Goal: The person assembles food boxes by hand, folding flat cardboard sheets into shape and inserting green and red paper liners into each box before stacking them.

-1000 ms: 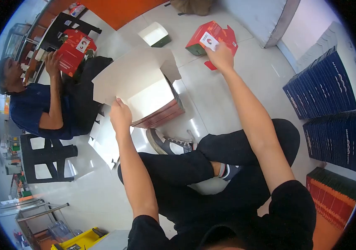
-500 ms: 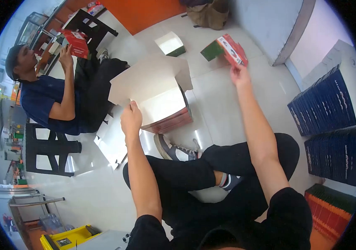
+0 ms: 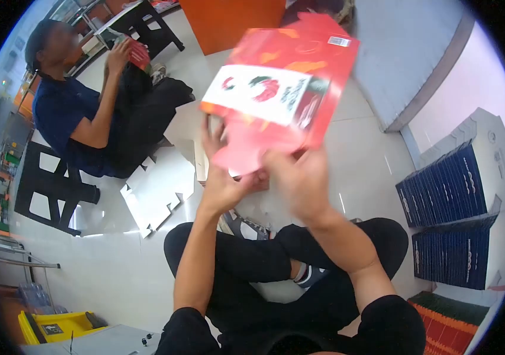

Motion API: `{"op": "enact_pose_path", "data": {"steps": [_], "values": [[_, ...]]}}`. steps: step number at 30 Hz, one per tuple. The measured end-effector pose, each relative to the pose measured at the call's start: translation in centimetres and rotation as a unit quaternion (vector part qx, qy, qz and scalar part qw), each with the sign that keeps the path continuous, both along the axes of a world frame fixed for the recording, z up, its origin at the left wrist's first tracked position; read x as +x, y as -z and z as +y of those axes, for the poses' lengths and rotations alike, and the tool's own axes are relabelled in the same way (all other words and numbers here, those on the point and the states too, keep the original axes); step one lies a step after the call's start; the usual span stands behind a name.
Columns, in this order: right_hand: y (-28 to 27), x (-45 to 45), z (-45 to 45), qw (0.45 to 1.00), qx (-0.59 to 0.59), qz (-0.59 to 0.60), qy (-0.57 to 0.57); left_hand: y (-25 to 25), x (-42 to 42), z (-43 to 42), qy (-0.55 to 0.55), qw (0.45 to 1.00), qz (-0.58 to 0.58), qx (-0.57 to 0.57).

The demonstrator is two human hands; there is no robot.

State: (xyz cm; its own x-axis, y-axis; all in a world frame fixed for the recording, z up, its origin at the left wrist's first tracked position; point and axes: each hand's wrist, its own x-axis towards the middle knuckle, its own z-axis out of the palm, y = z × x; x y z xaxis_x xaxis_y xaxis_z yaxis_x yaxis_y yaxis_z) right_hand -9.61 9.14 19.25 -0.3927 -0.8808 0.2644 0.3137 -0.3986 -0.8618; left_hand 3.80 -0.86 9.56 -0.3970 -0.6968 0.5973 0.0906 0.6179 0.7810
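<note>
Head view: left hand [image 3: 224, 184] and right hand [image 3: 304, 184] grip a red, orange-patterned, white-labelled carton [image 3: 282, 92].

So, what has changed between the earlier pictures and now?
The right hand came inward toward the left hand; both hands now hold a raised red carton, though whether it is the earlier one is unclear. The seated person and the blue cartons stayed in place.

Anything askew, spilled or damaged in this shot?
Only mildly: notched white card lies loose and skewed on the floor, unlike the tidy blue stacks at right. No spill visible. The red carton in hand shows no obvious damage, though blur hides fine detail.
</note>
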Motion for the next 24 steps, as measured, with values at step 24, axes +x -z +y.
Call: {"op": "enact_pose_path", "data": {"steps": [24], "values": [[1.0,-4.5,-3.4,0.763,-0.070,0.631,0.125,0.0,7.2,-5.4,-0.300,0.895,-0.072,0.322]]}}
